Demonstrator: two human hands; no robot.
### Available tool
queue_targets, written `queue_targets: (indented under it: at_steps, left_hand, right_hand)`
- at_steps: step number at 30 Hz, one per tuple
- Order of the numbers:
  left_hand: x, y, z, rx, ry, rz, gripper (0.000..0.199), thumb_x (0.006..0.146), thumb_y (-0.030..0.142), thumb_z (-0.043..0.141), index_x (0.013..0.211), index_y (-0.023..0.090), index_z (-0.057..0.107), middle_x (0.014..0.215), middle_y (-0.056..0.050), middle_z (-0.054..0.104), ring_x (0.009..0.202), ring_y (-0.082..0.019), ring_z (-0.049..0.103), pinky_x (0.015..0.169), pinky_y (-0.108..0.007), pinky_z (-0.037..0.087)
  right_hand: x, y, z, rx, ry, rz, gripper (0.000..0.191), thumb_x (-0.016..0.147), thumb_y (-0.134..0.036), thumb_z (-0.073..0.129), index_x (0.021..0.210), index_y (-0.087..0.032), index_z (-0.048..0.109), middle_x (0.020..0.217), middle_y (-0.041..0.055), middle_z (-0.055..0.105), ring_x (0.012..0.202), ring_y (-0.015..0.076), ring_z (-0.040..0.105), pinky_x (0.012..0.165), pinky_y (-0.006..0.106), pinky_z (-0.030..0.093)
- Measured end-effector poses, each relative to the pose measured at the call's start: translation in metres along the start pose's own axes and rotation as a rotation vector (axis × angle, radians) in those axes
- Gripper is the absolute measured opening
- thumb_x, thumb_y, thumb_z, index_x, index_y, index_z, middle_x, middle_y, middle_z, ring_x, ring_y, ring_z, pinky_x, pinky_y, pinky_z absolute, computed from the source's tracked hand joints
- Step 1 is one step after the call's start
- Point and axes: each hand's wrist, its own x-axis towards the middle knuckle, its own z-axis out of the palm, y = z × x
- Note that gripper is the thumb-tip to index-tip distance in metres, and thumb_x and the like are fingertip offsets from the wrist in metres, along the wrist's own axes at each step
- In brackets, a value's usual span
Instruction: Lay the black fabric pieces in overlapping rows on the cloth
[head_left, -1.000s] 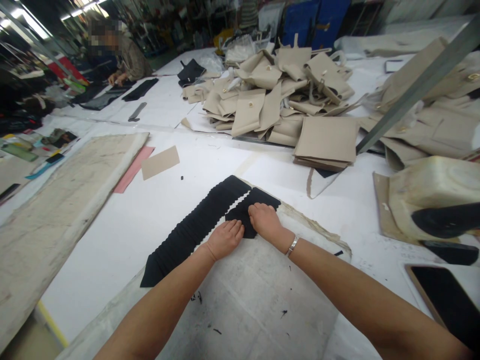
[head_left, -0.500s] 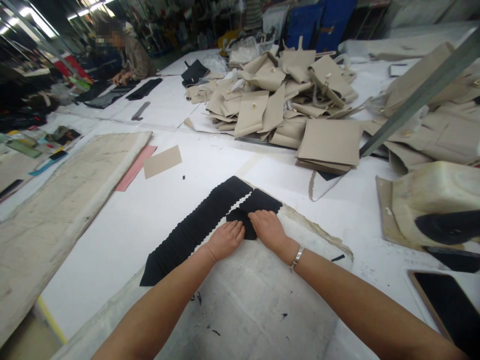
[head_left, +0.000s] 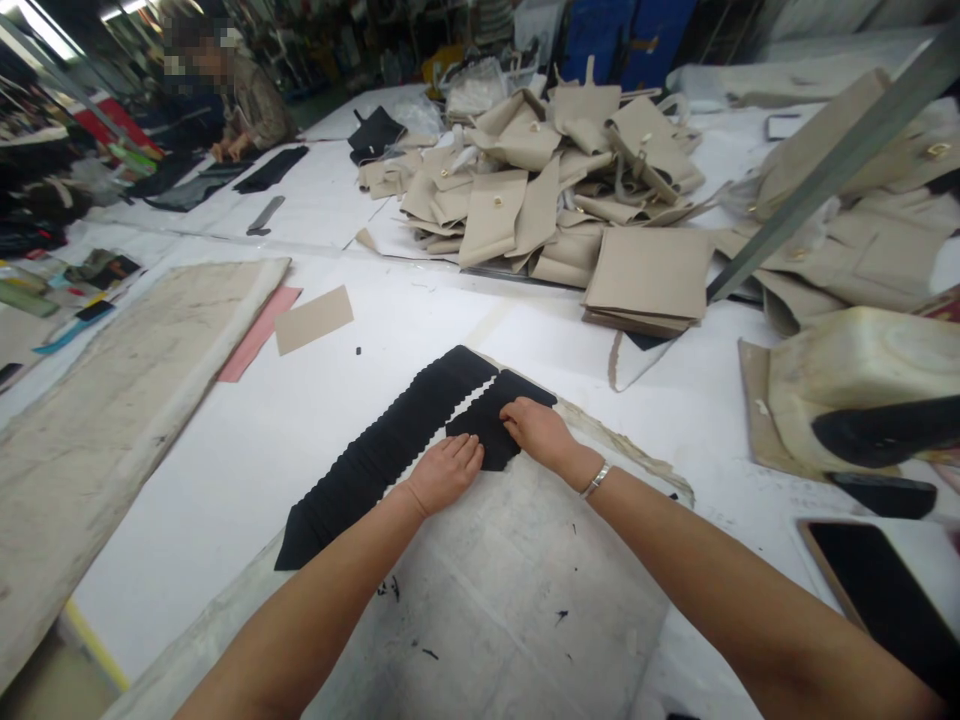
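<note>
A long row of overlapping black pieces point(head_left: 390, 440) lies slantwise on the pale, stained board point(head_left: 510, 580). Beside it, across a narrow gap, is a shorter group of black pieces point(head_left: 484, 425). My left hand point(head_left: 448, 470) rests on the near left edge of this shorter group, its fingers flat and close together. Over the group's right part is my right hand point(head_left: 544, 432), fingers bent and thumb near the fingertips; whether it pinches a piece is too small to tell. A bracelet circles my right wrist.
Behind lie a heap of beige pieces point(head_left: 517, 150) and a neat beige stack point(head_left: 645, 275). A slanted metal bar point(head_left: 832, 165), a plastic jug point(head_left: 855, 370) and a phone point(head_left: 885, 590) are at the right. A long padded board point(head_left: 135, 400) and a person point(head_left: 255, 105) are at the left.
The black piece under my hands, folded or raised before, now lies flat on the shorter group. My right hand's fingers have curled in, and my left hand has moved slightly left. The view has shifted slightly.
</note>
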Motion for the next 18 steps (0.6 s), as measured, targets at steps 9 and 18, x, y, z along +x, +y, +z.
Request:
queue_targets:
  at_steps: [9,18]
  left_hand:
    - [0.0,-0.001,-0.002,-0.02,-0.039,0.006,0.029,0.085,0.012,0.04,0.107,0.006,0.058,0.112,-0.017,0.059,0.103,-0.022,0.056,0.084,-0.035,0.046]
    - [-0.002,-0.002,-0.002,-0.011,-0.068,0.016,0.031,0.086,0.012,0.039,0.11,0.005,0.056,0.115,-0.018,0.058,0.105,-0.023,0.056,0.086,-0.035,0.045]
  right_hand:
    - [0.012,-0.006,0.002,-0.024,-0.112,0.084,0.014,0.079,-0.026,0.053,0.084,-0.019,0.063,0.086,0.0043,0.065,0.08,0.0158,0.057,0.067,0.023,0.037]
    - [0.015,-0.016,-0.005,-0.081,-0.138,0.129,0.015,0.078,-0.024,0.052,0.082,-0.017,0.065,0.086,0.0079,0.067,0.081,0.0187,0.06,0.067,0.025,0.04]
